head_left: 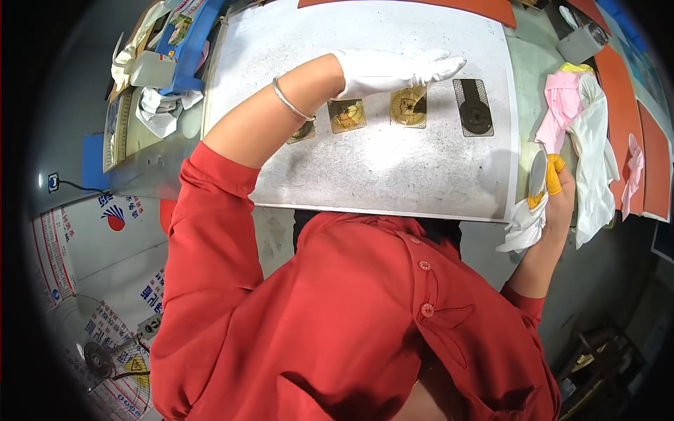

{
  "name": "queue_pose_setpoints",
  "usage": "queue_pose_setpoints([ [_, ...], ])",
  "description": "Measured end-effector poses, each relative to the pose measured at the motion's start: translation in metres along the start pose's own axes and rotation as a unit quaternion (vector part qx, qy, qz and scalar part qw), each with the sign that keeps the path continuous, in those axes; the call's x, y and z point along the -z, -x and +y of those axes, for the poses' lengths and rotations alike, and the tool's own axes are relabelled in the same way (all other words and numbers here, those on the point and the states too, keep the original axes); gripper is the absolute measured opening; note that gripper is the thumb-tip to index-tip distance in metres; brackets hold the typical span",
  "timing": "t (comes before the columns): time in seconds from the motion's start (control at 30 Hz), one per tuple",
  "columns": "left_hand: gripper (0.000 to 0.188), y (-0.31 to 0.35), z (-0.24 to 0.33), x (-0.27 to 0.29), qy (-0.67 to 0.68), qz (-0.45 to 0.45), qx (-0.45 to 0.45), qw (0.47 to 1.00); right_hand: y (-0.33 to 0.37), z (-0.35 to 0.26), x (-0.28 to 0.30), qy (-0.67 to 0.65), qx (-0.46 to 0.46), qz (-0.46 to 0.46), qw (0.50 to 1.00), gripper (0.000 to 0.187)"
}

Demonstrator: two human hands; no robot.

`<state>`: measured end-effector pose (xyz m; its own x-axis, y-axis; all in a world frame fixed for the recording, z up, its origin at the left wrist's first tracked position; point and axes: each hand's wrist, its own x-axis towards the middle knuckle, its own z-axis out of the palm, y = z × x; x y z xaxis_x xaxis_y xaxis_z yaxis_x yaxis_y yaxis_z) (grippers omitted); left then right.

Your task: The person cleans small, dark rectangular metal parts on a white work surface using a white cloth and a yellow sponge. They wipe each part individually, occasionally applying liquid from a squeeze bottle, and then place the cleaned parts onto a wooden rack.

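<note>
My left hand, in a white glove, stretches across the white board with its fingers out straight and nothing visible in it. Just below it lie gold-coloured round medals on mesh-patterned squares: one medal touches the glove's outline, another medal is left of it, and a third medal is partly hidden by my forearm. Farther right is a dark medal. Off the board's right edge, my right hand, with yellow finger cots, grips a grey disc seen nearly edge-on, together with a white cloth.
Pink cloth and white cloth lie beyond my right hand. A translucent bottle stands at the far right, by orange mats. On the left are a blue tray and a crumpled white cloth.
</note>
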<state>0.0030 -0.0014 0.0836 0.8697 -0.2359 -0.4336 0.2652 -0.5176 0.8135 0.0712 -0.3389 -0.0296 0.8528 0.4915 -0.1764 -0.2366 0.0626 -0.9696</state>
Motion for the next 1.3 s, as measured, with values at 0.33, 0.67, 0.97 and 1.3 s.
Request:
queue_pose_setpoints([
  [0.33, 0.073, -0.015, -0.002, -0.005, 0.020, -0.003, -0.020, 1.000, 0.000, -0.005, -0.004, 0.007, 0.003, -0.002, 1.000, 0.017],
  [0.67, 0.063, -0.034, 0.006, -0.009, 0.046, 0.004, 0.007, 0.999, 0.003, -0.010, -0.012, -0.023, -0.006, 0.000, 1.000, 0.015],
  [0.97, 0.064, -0.068, 0.010, -0.021, 0.019, -0.026, -0.074, 0.997, 0.001, -0.009, -0.011, -0.003, -0.017, -0.001, 1.000, 0.016],
  [1.3, 0.066, -0.073, 0.028, -0.021, -0.003, -0.032, -0.074, 0.997, 0.002, -0.010, -0.010, -0.015, 0.001, -0.028, 0.999, 0.014],
])
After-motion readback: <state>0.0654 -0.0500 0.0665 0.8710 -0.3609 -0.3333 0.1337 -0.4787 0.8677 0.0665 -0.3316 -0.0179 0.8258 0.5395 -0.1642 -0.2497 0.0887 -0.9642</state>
